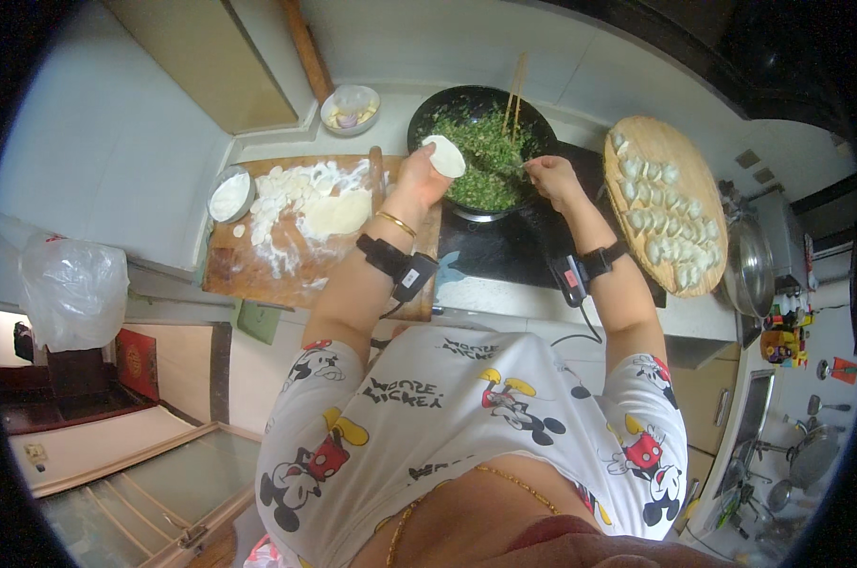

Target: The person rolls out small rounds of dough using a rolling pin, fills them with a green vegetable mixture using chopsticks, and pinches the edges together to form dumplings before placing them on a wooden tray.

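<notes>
On my left hand (pixel 422 177) lies a round dough wrapper (pixel 447 157), at the left rim of a black wok (pixel 428 110). Chopped green filling (pixel 486 167) fills much of the wok, and a pair of chopsticks (pixel 515 99) leans in it. My right hand (pixel 552 177), at the wok's right rim, pinches a thin utensil whose far end is in the filling; its kind is hard to tell. To the left, a floured wooden board (pixel 236 280) bears many small dough pieces (pixel 265 206), a larger flat dough piece (pixel 337 211) and a rolling pin (pixel 377 170).
A bowl of flour (pixel 231 197) stands at the board's left edge, and a bowl of cut food (pixel 350 111) behind it. Rows of dumplings (pixel 673 216) lie on a round woven tray (pixel 666 138) at right, beside a metal pot (pixel 749 266).
</notes>
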`<state>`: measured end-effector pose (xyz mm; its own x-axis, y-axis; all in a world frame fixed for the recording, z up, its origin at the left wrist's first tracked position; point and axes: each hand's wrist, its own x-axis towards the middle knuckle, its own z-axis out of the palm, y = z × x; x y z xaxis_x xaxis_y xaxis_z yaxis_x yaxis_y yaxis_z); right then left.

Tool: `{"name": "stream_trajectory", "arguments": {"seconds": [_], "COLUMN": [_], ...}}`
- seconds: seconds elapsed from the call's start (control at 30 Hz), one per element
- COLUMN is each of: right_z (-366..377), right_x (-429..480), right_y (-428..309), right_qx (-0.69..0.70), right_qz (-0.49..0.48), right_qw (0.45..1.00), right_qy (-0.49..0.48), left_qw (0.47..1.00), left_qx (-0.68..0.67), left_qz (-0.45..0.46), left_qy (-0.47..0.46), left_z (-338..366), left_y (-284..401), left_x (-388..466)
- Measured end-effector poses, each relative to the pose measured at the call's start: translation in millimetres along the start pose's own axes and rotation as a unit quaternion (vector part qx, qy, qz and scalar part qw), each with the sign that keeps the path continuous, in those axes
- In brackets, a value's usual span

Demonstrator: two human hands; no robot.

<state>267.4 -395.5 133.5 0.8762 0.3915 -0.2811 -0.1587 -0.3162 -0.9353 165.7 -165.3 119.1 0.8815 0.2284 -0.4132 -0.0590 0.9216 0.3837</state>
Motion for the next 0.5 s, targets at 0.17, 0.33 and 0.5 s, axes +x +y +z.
{"name": "stream_trajectory", "arguments": {"seconds": [0.17,0.33,0.5], "right_z": [2,19,17], "right_x": [-24,-58,-79], "right_y": [-7,-20,-27], "right_qx": [-0.021,-0.211,-0.343], "right_qz": [-0.131,-0.337,-0.477], "right_qw": [0.99,0.907,0.799], "right_qy": [0.039,0.136,0.132], "left_qw": [0.996,0.988,0.986], "left_qx": [-0.051,-0.083,-0.089], "left_qz": [-0.064,-0.065,-0.069], "left_qy": [-0.044,-0.117,-0.12], "left_z": [21,44,55], "left_y": [-35,-43,-41], "left_x": [9,-6,-12]}}
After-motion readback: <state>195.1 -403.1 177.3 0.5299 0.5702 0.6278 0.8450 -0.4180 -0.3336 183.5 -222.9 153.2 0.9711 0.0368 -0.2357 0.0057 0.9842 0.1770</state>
